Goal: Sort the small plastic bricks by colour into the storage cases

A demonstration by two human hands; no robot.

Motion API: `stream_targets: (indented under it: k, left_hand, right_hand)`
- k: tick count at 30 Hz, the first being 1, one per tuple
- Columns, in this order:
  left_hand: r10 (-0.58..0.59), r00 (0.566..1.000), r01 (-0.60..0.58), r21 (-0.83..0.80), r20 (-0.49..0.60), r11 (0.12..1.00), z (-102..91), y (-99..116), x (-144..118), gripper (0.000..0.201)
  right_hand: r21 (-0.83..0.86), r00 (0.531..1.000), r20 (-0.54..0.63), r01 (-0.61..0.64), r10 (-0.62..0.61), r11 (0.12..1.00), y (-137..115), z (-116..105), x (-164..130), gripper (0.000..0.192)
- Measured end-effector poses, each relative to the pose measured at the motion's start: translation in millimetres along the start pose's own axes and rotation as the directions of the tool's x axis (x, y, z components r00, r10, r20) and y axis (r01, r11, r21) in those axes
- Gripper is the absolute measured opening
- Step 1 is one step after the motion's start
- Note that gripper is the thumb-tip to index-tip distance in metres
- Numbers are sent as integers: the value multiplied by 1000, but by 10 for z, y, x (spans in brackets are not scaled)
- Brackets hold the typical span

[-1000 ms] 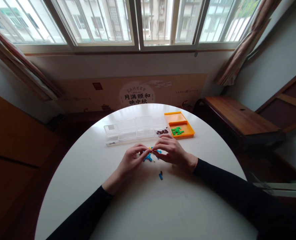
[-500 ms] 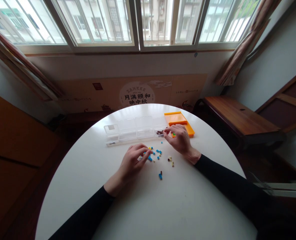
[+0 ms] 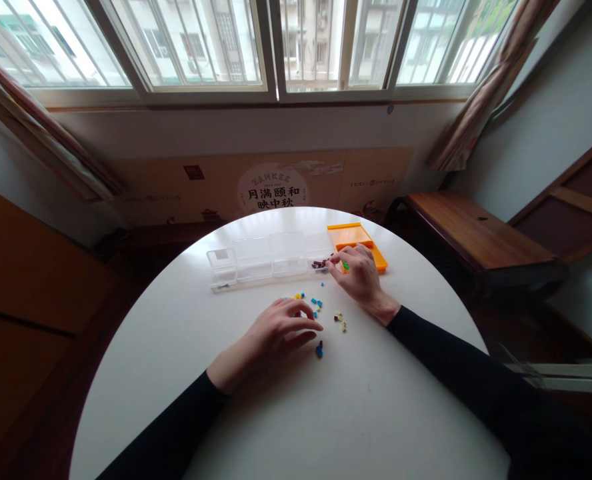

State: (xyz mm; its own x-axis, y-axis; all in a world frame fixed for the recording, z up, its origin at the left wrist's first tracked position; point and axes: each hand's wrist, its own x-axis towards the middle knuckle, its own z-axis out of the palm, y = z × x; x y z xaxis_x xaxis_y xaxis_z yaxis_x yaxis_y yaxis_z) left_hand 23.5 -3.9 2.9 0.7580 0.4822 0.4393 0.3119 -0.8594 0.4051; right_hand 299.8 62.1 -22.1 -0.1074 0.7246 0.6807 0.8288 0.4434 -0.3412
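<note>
My left hand [image 3: 283, 328] hovers over the table with its fingers apart and nothing visible in them, and partly hides the small blue bricks under it. Just off its fingertips lies a blue brick [image 3: 319, 351] with a brown piece against it. My right hand [image 3: 360, 277] has its fingers pinched at the right-end compartment of the clear plastic case [image 3: 256, 270]; whatever they hold is hidden. Brown bricks [image 3: 320, 264] lie in that compartment. Beyond the right hand is an orange box [image 3: 350, 235], with a green piece [image 3: 345, 266] showing near the fingers.
Cream pieces [image 3: 343, 326] lie in a small group between my hands. Yellow bricks [image 3: 297, 296] and several blue ones are scattered before the case. All rest on a round white table [image 3: 376, 413]. A wooden bench [image 3: 481, 227] stands to the right, below the window wall.
My left hand has moved right and slightly nearer, off the loose blue bricks toward the blue and brown pair, its fingers straightening. My right hand has stayed almost still at the case.
</note>
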Motion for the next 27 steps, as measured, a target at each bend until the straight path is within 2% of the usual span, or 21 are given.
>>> stream_targets:
  k: [4, 8, 11, 14, 20, 27]
  left_hand:
    - [24, 998, -22, -29, 57, 999, -23, 49, -6, 28]
    - [81, 993, -84, 26, 87, 996, -34, 92, 0, 37]
    - [119, 990, -125, 82, 72, 989, -11, 109, 16, 36]
    - [106, 994, -110, 129, 38, 986, 41, 120, 30, 41]
    - [64, 998, -63, 184, 3, 981, 97, 143, 29, 20]
    - [64, 997, -57, 165, -39, 985, 104, 101, 21, 12]
  right_hand:
    - [44, 1000, 26, 12, -13, 999, -67, -18, -11, 15]
    - [77, 999, 46, 22, -25, 997, -106, -31, -8, 14]
    - [83, 998, 49, 23, -27, 996, -122, -40, 1, 14]
    - [87, 998, 48, 26, -31, 996, -130, -45, 12, 15]
    - [106, 999, 31, 35, -38, 994, -137, -40, 19, 15]
    - [131, 998, 39, 36, -41, 991, -142, -48, 16, 15]
